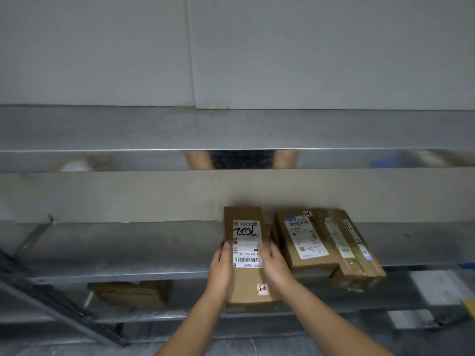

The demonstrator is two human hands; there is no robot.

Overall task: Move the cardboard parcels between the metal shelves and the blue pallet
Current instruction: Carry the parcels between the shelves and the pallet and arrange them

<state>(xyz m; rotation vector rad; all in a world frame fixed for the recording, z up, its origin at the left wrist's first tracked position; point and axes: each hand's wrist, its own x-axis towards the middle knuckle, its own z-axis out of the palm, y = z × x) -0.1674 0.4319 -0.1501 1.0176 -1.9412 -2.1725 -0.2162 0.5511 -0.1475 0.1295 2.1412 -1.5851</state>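
The narrow cardboard parcel [248, 283] lay on the metal shelf [128, 253], overhanging its near edge; left hand [221, 265] and right hand [275, 265] clasped its long sides, fingers [220, 253] curled round; probably light, stiff.

Middle shelf [115, 253]: bare metal left of long parcel [246, 253], open for reach. Right side blocked: labelled parcel [305, 240] just beside, taped parcel [357, 253] against that. Upper shelf lip [102, 160] caps headroom. Diagonal brace [33, 235] crosses far left.
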